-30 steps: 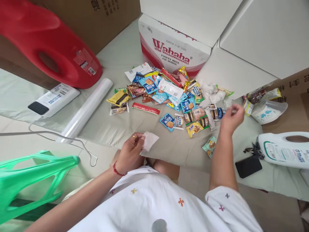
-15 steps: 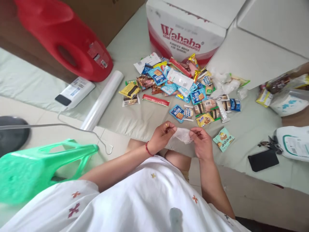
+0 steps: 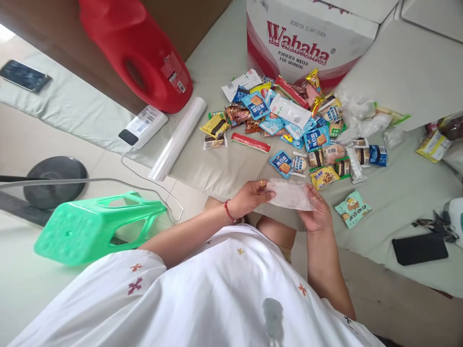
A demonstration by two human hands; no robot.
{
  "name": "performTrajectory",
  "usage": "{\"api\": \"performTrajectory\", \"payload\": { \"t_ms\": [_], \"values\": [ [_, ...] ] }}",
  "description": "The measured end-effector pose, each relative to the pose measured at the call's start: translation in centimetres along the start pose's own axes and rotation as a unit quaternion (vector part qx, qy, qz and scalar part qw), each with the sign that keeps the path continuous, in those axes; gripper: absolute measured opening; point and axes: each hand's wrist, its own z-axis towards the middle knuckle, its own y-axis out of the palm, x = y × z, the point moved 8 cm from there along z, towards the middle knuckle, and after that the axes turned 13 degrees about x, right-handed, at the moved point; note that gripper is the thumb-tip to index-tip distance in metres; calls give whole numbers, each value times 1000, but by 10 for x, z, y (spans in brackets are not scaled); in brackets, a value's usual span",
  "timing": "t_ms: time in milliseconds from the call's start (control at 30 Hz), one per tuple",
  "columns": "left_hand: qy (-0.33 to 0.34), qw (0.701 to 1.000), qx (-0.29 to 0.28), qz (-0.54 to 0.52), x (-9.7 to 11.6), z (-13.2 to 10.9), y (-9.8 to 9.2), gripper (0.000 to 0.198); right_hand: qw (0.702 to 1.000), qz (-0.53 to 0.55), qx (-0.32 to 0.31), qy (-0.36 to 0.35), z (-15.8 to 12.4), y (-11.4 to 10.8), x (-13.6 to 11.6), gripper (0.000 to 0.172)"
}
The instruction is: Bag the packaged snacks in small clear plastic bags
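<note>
Both my hands hold a small clear plastic bag [image 3: 290,194] stretched flat between them, just above my knees. My left hand [image 3: 250,197] pinches its left edge, a ring on one finger and a red band on the wrist. My right hand [image 3: 318,214] grips its right side from underneath. Just beyond the bag lies a spread pile of small snack packets [image 3: 289,123] on a pale green sheet [image 3: 224,168]. A single green packet [image 3: 352,208] lies to the right of my right hand.
A Wahaha water carton [image 3: 300,46] stands behind the snacks. A red jug [image 3: 144,48], a white device [image 3: 142,126] and a clear film roll [image 3: 179,137] lie at left. A green plastic stool [image 3: 97,226] lies tipped on the floor. A black wallet [image 3: 419,247] and keys [image 3: 436,223] lie at right.
My right hand came back from the snack pile and took the bag's right side. Both hands now spread the bag flat. The camera has tilted left and downward.
</note>
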Motion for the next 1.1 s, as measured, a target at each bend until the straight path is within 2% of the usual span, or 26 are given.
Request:
{"api": "performTrajectory", "payload": {
  "t_ms": [67, 133, 200, 267, 333, 433, 500, 567, 633, 733, 833, 967, 1033, 1100],
  "values": [
    [6, 999, 38, -13, 1, 4, -8, 46, 997, -32, 52, -49, -1, -14, -9, 41],
    [14, 998, 64, -3, 3, 6, -12, 45, 985, -76, 80, -134, -8, -20, -24, 43],
    [20, 998, 63, 14, 4, 5, -8, 43, 970, -124, 48, -205, -18, -12, -35, 50],
    [21, 998, 49, 20, 4, 2, -2, 41, 952, -189, -2, -239, -24, 1, -37, 50],
    [16, 999, 52, 2, 3, 1, 0, 38, 932, -243, -13, -270, -27, 8, -38, 38],
    [-25, 993, 84, -75, -3, 5, -10, 41, 914, -237, 0, -329, -31, 9, -47, 20],
    [-88, 989, 63, -106, -10, 7, -12, 52, 911, -220, -30, -348, -35, 11, -51, 16],
    [-151, 984, 16, -90, -17, 5, -7, 67, 901, -228, -85, -358, -40, 17, -52, 16],
    [-176, 982, 1, -65, -18, 3, -4, 73, 883, -250, -133, -374, -46, 24, -53, 18],
    [-142, 987, 35, -64, -13, 7, -4, 60, 863, -265, -167, -397, -52, 29, -57, 22],
    [-93, 992, 55, -59, -11, 14, -7, 46, 858, -262, -174, -406, -54, 24, -59, 22],
    [-97, 988, 95, -71, -13, 17, -20, 48, 859, -260, -166, -409, -54, 8, -57, 20],
    [-117, 988, 65, -74, -12, 13, -15, 54, 865, -244, -156, -409, -54, 1, -56, 20],
    [-131, 989, 8, -67, -10, 7, -2, 60, 871, -233, -148, -407, -53, -3, -55, 20]
  ]
}}
